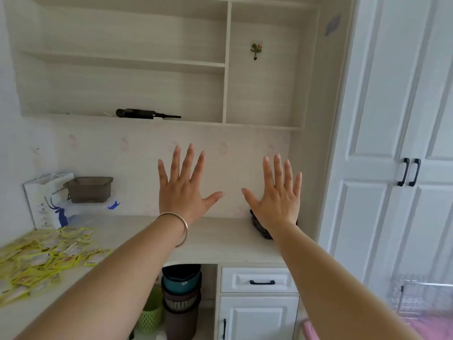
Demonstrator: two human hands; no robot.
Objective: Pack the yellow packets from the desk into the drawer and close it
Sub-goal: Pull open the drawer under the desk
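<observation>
Holding both hands, left hand (182,190) and right hand (277,196), spread and empty above the desk (220,241); yellow packets (41,256) lie unpacked, drawer (259,280) shut.

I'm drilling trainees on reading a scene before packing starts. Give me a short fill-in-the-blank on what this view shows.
1. Both the left hand and the right hand are held up with fingers ____.
2. The yellow packets lie heaped on the ____.
3. The drawer with the dark handle is ____.
4. A bangle sits on the ____ wrist.

Missing words: spread; desk; closed; left
</observation>
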